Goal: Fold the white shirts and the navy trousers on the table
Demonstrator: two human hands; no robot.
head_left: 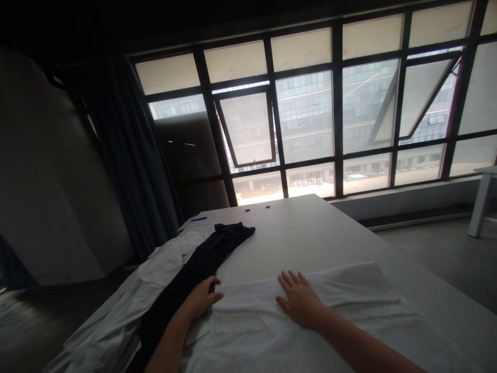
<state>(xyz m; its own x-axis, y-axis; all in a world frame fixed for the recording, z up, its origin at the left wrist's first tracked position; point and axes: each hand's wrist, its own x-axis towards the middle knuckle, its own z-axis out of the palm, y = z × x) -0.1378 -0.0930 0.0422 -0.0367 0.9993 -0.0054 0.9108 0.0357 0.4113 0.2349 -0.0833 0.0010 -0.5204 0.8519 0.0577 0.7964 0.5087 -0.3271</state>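
Note:
A white garment (349, 295) lies spread on the white table (310, 228) in front of me. My right hand (298, 300) rests flat on it, fingers stretched out and slightly apart. My left hand (202, 298) sits at the white garment's left edge, fingers curled with the thumb against them, pinching the cloth there. Just left of that hand a long dark garment (202, 264) stretches away across the table, lying on top of more white cloth (155, 274).
A sheet of paper with a blue pen (199, 219) lies at the table's far left corner, near two round cable holes (257, 209). Dark curtains (132, 155) hang at the left, big windows (310, 114) fill the back, and a white table leg (481, 202) stands at right.

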